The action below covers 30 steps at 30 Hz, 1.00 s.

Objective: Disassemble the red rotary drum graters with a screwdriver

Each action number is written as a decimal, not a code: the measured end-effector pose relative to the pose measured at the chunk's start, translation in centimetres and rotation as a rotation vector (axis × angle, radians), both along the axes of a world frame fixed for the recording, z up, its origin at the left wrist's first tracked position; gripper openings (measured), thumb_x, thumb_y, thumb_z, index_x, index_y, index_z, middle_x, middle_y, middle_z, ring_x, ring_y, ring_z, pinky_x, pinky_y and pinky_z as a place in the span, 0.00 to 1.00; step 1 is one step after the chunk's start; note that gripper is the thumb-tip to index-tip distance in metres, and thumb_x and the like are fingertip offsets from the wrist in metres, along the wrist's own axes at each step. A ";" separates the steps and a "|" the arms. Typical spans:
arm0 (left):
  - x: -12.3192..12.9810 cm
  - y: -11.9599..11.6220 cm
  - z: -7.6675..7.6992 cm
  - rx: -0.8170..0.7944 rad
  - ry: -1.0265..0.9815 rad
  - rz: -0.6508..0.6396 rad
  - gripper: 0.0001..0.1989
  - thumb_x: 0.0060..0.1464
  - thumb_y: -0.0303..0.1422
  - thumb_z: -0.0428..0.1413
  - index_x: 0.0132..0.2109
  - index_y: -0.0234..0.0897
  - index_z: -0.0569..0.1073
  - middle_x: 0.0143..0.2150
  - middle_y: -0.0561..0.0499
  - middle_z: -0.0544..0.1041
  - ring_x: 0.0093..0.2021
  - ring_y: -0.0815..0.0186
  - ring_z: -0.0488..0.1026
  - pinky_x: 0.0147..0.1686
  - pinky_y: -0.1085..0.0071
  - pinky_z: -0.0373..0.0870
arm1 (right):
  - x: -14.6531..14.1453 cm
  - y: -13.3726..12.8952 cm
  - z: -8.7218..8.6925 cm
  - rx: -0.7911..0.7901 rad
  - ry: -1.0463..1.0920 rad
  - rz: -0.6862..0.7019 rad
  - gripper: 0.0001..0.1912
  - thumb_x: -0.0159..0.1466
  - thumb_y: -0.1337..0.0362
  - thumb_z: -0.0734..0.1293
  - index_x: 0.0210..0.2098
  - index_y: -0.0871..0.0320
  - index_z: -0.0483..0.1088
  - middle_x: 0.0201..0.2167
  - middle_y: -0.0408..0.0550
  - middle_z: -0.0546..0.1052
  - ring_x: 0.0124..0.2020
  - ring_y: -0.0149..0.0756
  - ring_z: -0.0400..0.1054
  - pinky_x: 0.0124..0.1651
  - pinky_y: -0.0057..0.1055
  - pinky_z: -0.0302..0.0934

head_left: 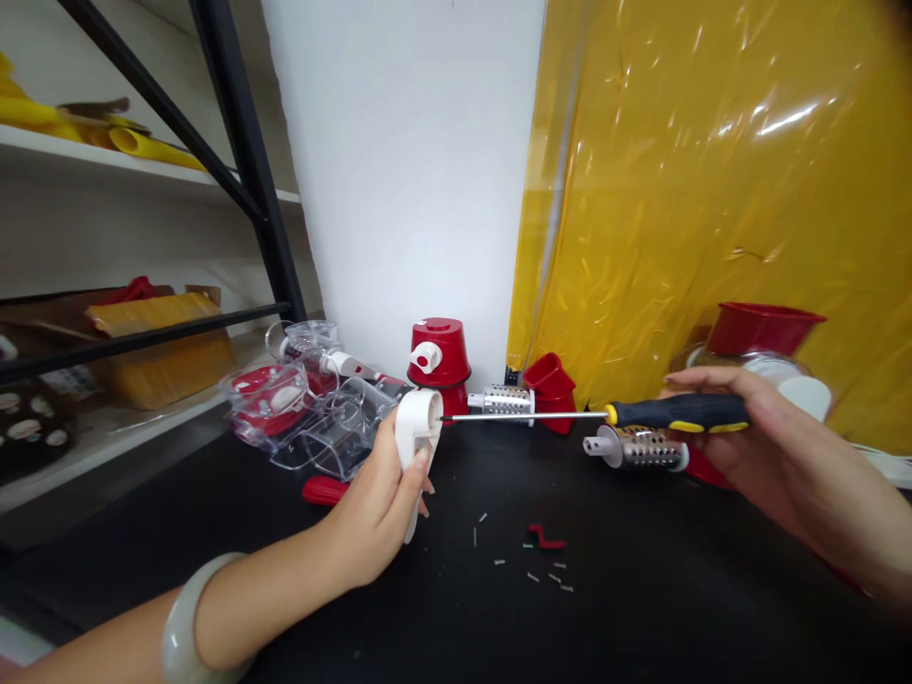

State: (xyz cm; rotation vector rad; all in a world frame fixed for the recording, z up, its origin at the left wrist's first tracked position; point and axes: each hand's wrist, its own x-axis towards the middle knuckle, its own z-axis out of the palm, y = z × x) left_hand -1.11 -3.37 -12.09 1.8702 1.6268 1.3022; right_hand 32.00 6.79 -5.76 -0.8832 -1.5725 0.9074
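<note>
Black table [641, 589], 1 white part [414, 423] (near-upright) in left hand [381, 502].

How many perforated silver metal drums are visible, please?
2: one drum behind the screwdriver's metal shaft, another drum pictured below its black-and-yellow handle; others may be hidden.

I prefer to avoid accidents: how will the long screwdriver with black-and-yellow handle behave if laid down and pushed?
The screwdriver should be stiff, since its slim metal shaft looks straight. Its thick, rounded handle may let it roll or swivel, and probably makes that end heavier.
</note>
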 end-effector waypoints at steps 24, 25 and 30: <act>0.4 -0.5 0.2 0.002 -0.033 -0.021 0.24 0.68 0.42 0.41 0.66 0.40 0.47 0.33 0.51 0.71 0.27 0.65 0.72 0.30 0.65 0.73 | 0.1 0.1 0.0 0.143 -0.062 -0.183 0.23 0.50 0.41 0.73 0.37 0.49 0.72 0.37 0.47 0.74 0.33 0.38 0.67 0.27 0.26 0.64; 0.4 -0.5 0.2 -0.002 -0.032 -0.022 0.24 0.68 0.42 0.41 0.66 0.40 0.47 0.33 0.51 0.71 0.27 0.65 0.72 0.30 0.65 0.74 | 0.1 0.0 0.1 0.107 0.021 -0.123 0.23 0.47 0.47 0.76 0.38 0.47 0.71 0.39 0.46 0.74 0.37 0.38 0.68 0.30 0.25 0.66; 0.3 -0.5 0.0 -0.014 -0.023 -0.026 0.24 0.68 0.43 0.41 0.66 0.41 0.47 0.34 0.51 0.71 0.27 0.65 0.73 0.31 0.64 0.74 | 0.1 0.3 -0.2 -0.065 0.284 0.136 0.16 0.52 0.54 0.72 0.39 0.49 0.71 0.42 0.47 0.74 0.42 0.41 0.71 0.40 0.32 0.70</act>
